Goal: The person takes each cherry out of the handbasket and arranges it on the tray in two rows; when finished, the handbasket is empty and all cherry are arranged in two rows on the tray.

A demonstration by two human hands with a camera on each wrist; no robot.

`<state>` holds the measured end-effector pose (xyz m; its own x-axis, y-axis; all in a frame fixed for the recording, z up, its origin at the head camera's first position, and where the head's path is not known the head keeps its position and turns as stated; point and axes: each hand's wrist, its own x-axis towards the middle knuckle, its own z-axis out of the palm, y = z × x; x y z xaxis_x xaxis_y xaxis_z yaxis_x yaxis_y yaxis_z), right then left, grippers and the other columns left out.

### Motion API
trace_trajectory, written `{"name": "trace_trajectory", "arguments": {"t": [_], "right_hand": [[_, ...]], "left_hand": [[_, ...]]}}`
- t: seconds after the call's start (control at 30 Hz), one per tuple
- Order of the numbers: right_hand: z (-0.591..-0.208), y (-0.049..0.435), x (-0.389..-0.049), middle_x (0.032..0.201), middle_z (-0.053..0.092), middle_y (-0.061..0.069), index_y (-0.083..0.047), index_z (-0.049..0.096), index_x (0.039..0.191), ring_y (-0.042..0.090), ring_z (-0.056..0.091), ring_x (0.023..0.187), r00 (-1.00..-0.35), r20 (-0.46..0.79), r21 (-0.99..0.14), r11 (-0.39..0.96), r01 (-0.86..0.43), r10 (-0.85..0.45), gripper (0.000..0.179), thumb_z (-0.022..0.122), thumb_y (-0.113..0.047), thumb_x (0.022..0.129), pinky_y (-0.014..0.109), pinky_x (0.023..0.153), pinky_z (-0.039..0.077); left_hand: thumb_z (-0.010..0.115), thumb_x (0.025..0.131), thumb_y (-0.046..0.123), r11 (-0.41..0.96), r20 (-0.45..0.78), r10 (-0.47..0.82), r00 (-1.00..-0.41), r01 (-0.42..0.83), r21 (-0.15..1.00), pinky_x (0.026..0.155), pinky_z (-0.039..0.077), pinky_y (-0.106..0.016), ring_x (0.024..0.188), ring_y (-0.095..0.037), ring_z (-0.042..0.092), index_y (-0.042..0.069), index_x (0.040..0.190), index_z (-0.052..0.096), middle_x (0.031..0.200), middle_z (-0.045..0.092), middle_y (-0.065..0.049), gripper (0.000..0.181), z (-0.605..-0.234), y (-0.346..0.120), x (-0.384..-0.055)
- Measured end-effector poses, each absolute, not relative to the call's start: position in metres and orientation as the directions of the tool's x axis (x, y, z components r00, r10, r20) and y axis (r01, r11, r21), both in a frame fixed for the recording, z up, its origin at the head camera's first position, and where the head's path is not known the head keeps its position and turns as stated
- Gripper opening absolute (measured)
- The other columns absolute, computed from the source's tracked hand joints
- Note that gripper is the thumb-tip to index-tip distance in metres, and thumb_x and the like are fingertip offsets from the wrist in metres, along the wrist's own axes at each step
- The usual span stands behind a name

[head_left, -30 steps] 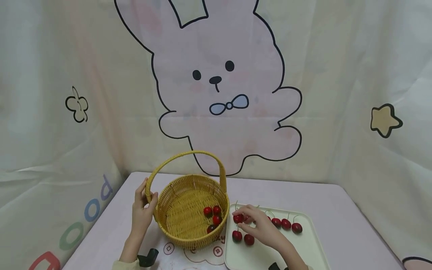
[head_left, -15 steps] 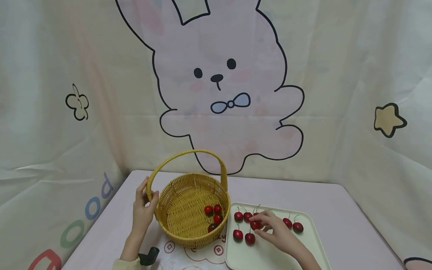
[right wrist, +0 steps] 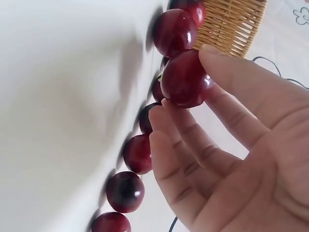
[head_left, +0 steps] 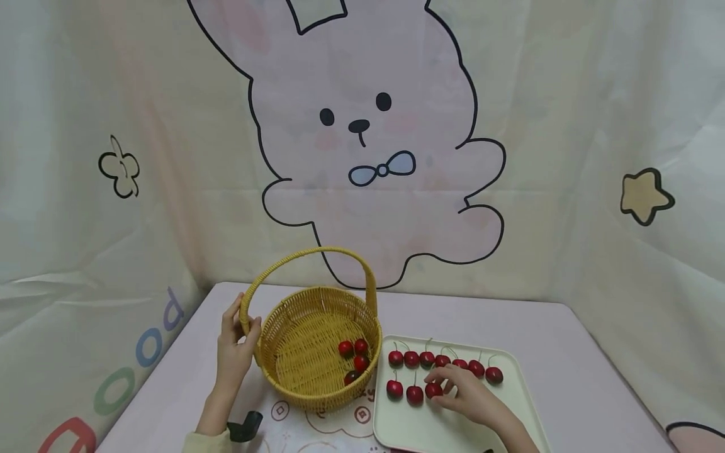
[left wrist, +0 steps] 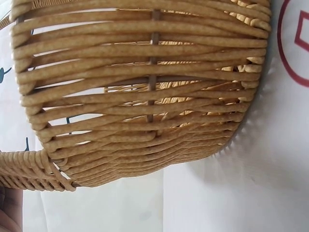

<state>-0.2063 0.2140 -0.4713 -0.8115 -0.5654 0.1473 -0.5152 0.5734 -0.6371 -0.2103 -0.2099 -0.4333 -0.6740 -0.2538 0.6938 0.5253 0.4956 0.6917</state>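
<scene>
In the head view, my left hand (head_left: 232, 355) holds the yellow woven basket (head_left: 283, 389) by the base of its arched handle (head_left: 306, 253). Several red cherries (head_left: 360, 363) lie inside, at the basket's right. My right hand (head_left: 472, 397) is low over the cream tray (head_left: 447, 431), pinching a cherry (right wrist: 186, 79) between thumb and fingers. That cherry sits beside another cherry (head_left: 415, 395) in the front row; whether it touches the tray I cannot tell. Behind my fingers runs a back row of stemmed cherries (head_left: 411, 359). The left wrist view is mostly the basket's outer weave (left wrist: 145, 106).
The basket and tray stand side by side on a white table (head_left: 470, 318) with printed patterns near its front. A curtain with a cartoon rabbit (head_left: 368, 220) hangs behind the table, and fabric walls flank both sides.
My right hand moved from the tray's back left to the middle, then lowered a cherry into line with the front row. My left hand stays on the basket handle; the view shifted slightly.
</scene>
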Motion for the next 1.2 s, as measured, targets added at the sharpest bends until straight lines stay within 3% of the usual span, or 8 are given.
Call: {"name": "trace_trajectory", "arguments": {"t": [0.4, 0.87, 1.07, 1.2], "right_hand": [[-0.478, 0.212, -0.210, 0.097, 0.062, 0.005, -0.006, 0.063, 0.105, 0.004, 0.055, 0.073, -0.834, 0.073, -0.679, 0.586, -0.443, -0.547, 0.028, 0.071, -0.020, 0.081, 0.021, 0.061, 0.045], [-0.481, 0.212, -0.206, 0.099, 0.061, 0.004, -0.006, 0.062, 0.106, 0.006, 0.054, 0.074, -0.843, 0.013, -0.707, 0.591, -0.388, -0.538, 0.033, 0.073, -0.020, 0.079, 0.021, 0.061, 0.044], [-0.476, 0.213, -0.203, 0.103, 0.058, 0.008, -0.008, 0.061, 0.108, 0.013, 0.056, 0.078, -0.848, 0.007, -0.704, 0.599, -0.380, -0.529, 0.034, 0.072, -0.022, 0.080, 0.022, 0.062, 0.045], [-0.469, 0.213, -0.204, 0.104, 0.058, 0.007, -0.010, 0.062, 0.108, 0.022, 0.057, 0.084, -0.862, 0.027, -0.683, 0.620, -0.386, -0.507, 0.032, 0.072, -0.023, 0.080, 0.025, 0.063, 0.045]], "left_hand": [[0.058, 0.083, -0.013, 0.516, 0.722, -0.231, -0.652, 0.547, 0.659, 0.058, 0.042, -0.010, 0.065, 0.002, 0.047, 0.002, 0.136, 0.037, 0.076, 0.053, -0.006, 0.059, -0.432, -0.211, -0.212], [0.058, 0.082, -0.013, 0.503, 0.721, -0.227, -0.654, 0.556, 0.662, 0.058, 0.041, -0.011, 0.065, 0.002, 0.047, 0.002, 0.135, 0.037, 0.076, 0.053, 0.000, 0.059, -0.436, -0.212, -0.211], [0.059, 0.082, -0.012, 0.482, 0.705, -0.227, -0.672, 0.552, 0.681, 0.058, 0.042, -0.012, 0.068, 0.002, 0.049, 0.003, 0.138, 0.035, 0.080, 0.053, 0.006, 0.062, -0.453, -0.220, -0.222], [0.058, 0.087, -0.004, 0.475, 0.692, -0.226, -0.685, 0.543, 0.692, 0.059, 0.044, -0.013, 0.070, 0.001, 0.051, 0.009, 0.141, 0.033, 0.082, 0.056, 0.002, 0.061, -0.466, -0.227, -0.230]]}}
